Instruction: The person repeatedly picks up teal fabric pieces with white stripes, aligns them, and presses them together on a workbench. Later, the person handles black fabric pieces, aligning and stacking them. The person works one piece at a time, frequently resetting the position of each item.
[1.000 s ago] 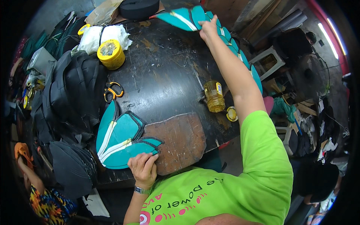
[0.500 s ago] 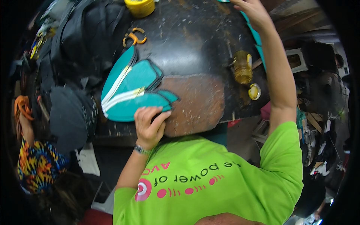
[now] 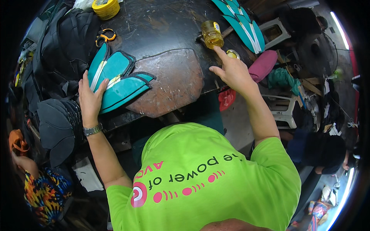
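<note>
My left hand (image 3: 91, 96) rests against the left end of a fanned stack of teal pieces (image 3: 120, 63), its thumb and fingers spread apart. The pieces have black edges and pale strips along them, and lie partly over a worn brown board (image 3: 173, 79). My right hand (image 3: 235, 73) hovers past the board's right side, index finger stretched out and thumb apart, holding nothing. Its fingertip is close to the base of a yellowish glass jar (image 3: 212, 35). A small round lid (image 3: 232, 54) lies just beyond the knuckles, partly hidden by the hand.
More teal pieces (image 3: 242, 27) lie at the table's far right edge. Orange-handled scissors (image 3: 105, 37) and a yellow tub (image 3: 105, 8) stand at the far left, beside heaped black material (image 3: 63, 42). Dark cut pieces (image 3: 58, 125) are stacked at left. Another person's hand (image 3: 26, 163) is at the far left.
My right hand has come back from the far right edge toward the jar. My left hand has moved from the near right tip of the teal stack to its left end.
</note>
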`<action>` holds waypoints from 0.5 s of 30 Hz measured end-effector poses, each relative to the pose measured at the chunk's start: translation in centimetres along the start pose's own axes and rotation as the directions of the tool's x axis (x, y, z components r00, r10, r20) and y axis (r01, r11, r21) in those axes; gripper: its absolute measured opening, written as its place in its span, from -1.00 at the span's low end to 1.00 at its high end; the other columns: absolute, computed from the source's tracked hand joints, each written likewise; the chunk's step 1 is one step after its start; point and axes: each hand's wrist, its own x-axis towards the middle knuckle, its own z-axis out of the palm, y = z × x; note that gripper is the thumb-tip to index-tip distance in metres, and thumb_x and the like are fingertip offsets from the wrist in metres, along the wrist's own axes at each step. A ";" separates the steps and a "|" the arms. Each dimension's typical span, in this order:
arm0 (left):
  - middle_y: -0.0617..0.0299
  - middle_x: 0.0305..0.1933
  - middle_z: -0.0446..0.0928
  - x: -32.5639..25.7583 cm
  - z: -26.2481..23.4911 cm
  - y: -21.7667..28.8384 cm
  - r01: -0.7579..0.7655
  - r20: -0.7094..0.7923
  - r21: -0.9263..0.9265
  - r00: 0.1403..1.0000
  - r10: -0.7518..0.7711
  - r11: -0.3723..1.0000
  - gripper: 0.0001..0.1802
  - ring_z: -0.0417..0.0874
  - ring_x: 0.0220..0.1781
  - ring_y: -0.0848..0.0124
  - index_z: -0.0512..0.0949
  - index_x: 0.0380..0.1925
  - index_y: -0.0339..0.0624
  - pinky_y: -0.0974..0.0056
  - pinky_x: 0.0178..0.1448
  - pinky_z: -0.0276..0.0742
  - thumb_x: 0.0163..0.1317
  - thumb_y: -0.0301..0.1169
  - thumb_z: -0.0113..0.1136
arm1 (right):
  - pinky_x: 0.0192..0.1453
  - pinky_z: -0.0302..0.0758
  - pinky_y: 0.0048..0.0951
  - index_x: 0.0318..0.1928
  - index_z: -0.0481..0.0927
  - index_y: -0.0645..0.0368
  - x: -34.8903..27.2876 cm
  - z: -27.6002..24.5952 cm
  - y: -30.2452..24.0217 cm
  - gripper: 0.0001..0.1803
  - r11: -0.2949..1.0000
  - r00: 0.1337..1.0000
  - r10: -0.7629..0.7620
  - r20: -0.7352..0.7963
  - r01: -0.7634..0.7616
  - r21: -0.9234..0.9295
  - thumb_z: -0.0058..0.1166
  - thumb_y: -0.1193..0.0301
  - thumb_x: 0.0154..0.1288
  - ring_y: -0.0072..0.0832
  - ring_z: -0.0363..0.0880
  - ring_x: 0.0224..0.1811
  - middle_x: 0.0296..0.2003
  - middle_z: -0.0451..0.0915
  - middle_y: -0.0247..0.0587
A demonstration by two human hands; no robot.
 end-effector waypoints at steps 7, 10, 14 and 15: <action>-0.26 0.28 0.48 1.4 -0.7 -0.4 0.126 0.071 0.028 0.989 -0.127 0.992 0.12 0.48 0.35 -0.13 0.39 0.43 -0.12 -0.05 0.43 0.39 -0.09 0.22 0.55 | -0.08 0.62 0.03 0.41 0.27 0.26 3.1 2.6 0.3 -0.20 0.989 0.998 0.026 -0.052 -0.033 -0.145 0.32 0.19 0.29 0.09 0.74 -0.19 -0.29 0.72 0.21; -0.20 0.11 0.52 1.1 -0.5 0.1 0.018 -0.113 -0.026 0.993 -0.020 1.000 0.09 0.53 0.24 -0.06 0.46 0.38 -0.10 -0.01 0.39 0.42 -0.18 0.10 0.65 | -0.12 0.64 0.00 0.32 0.35 0.22 3.1 2.9 0.2 -0.29 0.983 0.996 0.041 -0.080 -0.055 -0.174 0.33 0.20 0.27 0.02 0.75 -0.20 -0.31 0.73 0.16; 0.08 -0.02 0.54 0.3 -1.5 1.7 -0.173 -0.393 -0.101 0.912 0.120 0.980 -0.17 0.58 0.11 0.16 0.57 0.27 -0.08 0.12 0.28 0.50 -0.07 -0.22 0.67 | -0.16 0.64 -0.03 0.30 0.37 0.22 2.1 2.9 0.0 -0.33 0.971 0.993 -0.032 -0.116 0.004 -0.237 0.31 0.21 0.28 -0.02 0.74 -0.22 -0.25 0.70 0.15; 0.11 -0.01 0.55 0.4 -2.2 2.3 -0.208 -0.433 -0.142 0.892 0.129 0.968 -0.23 0.59 0.10 0.19 0.58 0.25 -0.09 0.14 0.26 0.52 -0.02 -0.27 0.65 | -0.17 0.64 -0.04 0.25 0.43 0.22 1.5 2.7 -0.2 -0.39 0.969 0.980 -0.085 -0.181 0.039 -0.243 0.31 0.22 0.28 -0.02 0.74 -0.22 -0.23 0.68 0.14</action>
